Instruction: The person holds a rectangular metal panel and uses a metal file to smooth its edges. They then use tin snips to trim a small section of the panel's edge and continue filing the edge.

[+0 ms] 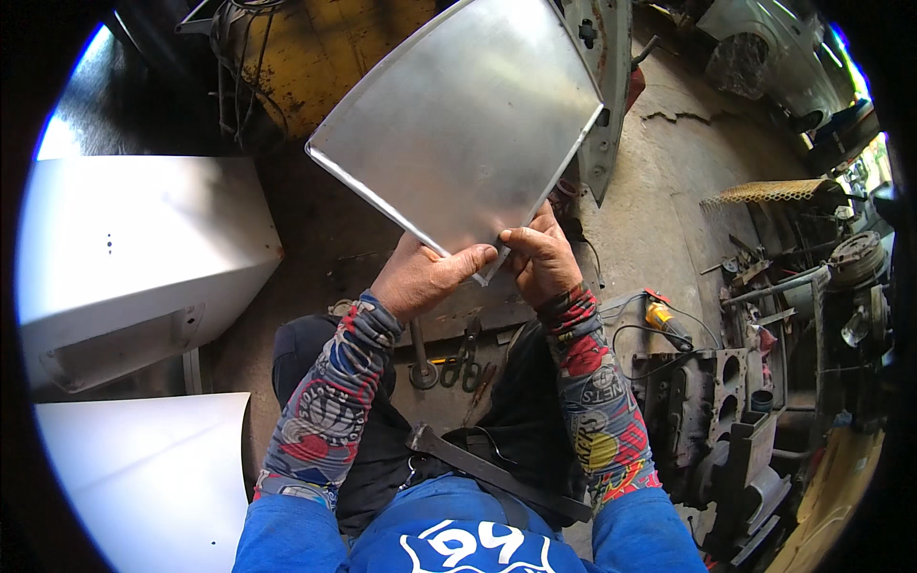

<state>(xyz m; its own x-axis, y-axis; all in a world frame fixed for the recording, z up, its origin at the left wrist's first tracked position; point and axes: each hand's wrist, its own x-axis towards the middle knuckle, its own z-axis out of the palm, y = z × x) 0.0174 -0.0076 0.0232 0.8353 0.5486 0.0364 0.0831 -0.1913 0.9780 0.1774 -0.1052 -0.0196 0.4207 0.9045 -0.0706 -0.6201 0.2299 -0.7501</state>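
A bare sheet-metal panel [458, 115] with folded edges is held up and tilted at the top centre. My left hand [420, 275] grips its lower-left edge with the thumb on the face. My right hand [543, 256] grips the lower-right edge beside the bottom corner, thumb bent against the metal. The fingers behind the panel are partly hidden. Below my hands lie shears or pliers [470, 363] and a metal tool with a ring end [424, 372]. A flat dark metal bar [487, 473] rests across my lap.
White panels [143, 220] stand at left. A yellow, worn metal body [287, 57] and a car-door frame [592, 153] sit behind the held panel. At right are a yellow power tool [664, 320], an engine block [669, 401] and piled metal parts [855, 258] on the concrete floor [669, 181].
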